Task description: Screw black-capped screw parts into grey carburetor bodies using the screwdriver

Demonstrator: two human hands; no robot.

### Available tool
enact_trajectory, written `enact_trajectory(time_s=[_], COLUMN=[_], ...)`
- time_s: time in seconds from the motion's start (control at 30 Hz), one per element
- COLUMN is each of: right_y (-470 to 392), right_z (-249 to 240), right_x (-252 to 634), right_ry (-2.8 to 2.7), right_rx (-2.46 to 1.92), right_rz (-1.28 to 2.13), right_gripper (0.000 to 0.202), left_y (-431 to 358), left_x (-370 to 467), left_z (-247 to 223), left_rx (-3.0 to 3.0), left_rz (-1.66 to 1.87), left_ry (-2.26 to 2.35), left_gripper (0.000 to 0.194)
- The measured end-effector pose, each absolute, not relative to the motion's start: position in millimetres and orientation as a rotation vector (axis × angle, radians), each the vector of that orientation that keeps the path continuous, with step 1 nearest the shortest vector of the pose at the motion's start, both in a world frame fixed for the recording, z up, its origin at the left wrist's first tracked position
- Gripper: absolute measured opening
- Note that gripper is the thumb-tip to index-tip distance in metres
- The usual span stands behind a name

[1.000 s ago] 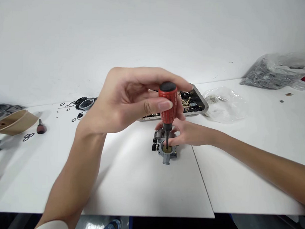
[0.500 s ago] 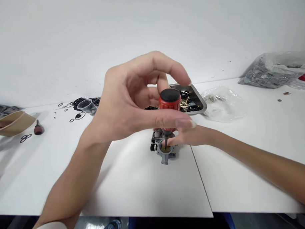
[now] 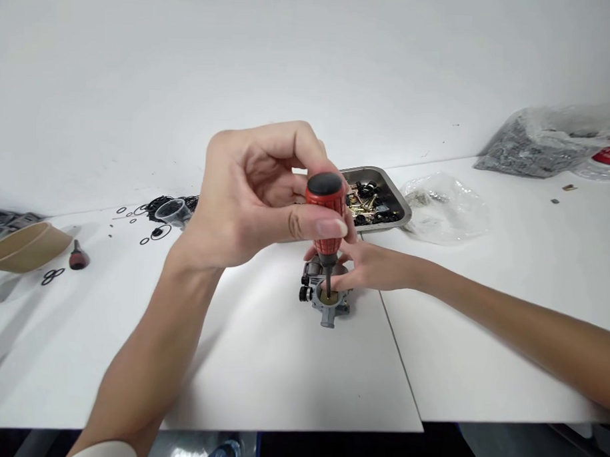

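Observation:
My left hand point(image 3: 266, 194) is closed round the red handle of a screwdriver point(image 3: 328, 219) with a black cap. The screwdriver stands nearly upright, its tip down in the round opening of a grey metal part point(image 3: 328, 317), over a brass-coloured disc. Black knobs stick out on the part's left side. My right hand point(image 3: 371, 267) comes in from the right and grips the metal part at its back and right side, steadying it on the white table point(image 3: 289, 381). Some of its fingers are hidden behind the screwdriver and the part.
Behind my hands sits a metal tray point(image 3: 404, 215) of small parts, beside a clear plastic bag point(image 3: 450, 210). A fuller bag point(image 3: 533, 143) lies back right. At left are a tan bowl point(image 3: 29, 249), another screwdriver point(image 3: 77, 256), black rings point(image 3: 52, 276) and a clear cup point(image 3: 173, 212).
My left fingers have closed round the screwdriver handle, which now leans slightly left at the top. My right hand stays on the metal part. At far left, another person's fingers have left the bowl.

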State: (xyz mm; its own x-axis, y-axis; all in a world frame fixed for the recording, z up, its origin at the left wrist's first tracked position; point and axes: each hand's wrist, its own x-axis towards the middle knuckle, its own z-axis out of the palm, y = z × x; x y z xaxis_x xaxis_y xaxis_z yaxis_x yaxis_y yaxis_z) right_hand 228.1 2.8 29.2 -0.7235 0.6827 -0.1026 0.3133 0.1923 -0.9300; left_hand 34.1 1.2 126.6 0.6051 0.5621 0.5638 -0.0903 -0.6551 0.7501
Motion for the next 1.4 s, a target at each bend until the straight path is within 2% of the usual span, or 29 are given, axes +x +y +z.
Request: enact_trajectory(time_s=[0.5,0.8,1.0,1.23,1.4], right_y=[3.4,1.9,1.2,4.8,4.5], right_z=[32.0,32.0,29.7,22.0,23.5], right_x=[227.6,228.4,227.5,226.7,225.8], right_ry=[-2.171,-2.140,-2.079,-2.078,-2.073], right_rx=[-0.886,-0.915,-0.884,-0.823,-0.839], right_rz=[1.539,1.577,1.639,1.619,1.600], right_gripper=[0.051,0.047,0.048,0.049,0.049], left_y=[1.9,-2.9,4.2,11.3,6.9], left_x=[27.3,31.0,32.5,28.8,30.2], left_z=[136.7,136.1,127.3,123.1,127.4], left_rx=[2.194,2.314,2.248,2.193,2.090], left_rz=[0.899,1.096,1.066,1.112,1.036], left_ry=[0.312,0.415,0.407,0.350,0.316], left_gripper=[0.027,0.021,0.040,0.038,0.029])
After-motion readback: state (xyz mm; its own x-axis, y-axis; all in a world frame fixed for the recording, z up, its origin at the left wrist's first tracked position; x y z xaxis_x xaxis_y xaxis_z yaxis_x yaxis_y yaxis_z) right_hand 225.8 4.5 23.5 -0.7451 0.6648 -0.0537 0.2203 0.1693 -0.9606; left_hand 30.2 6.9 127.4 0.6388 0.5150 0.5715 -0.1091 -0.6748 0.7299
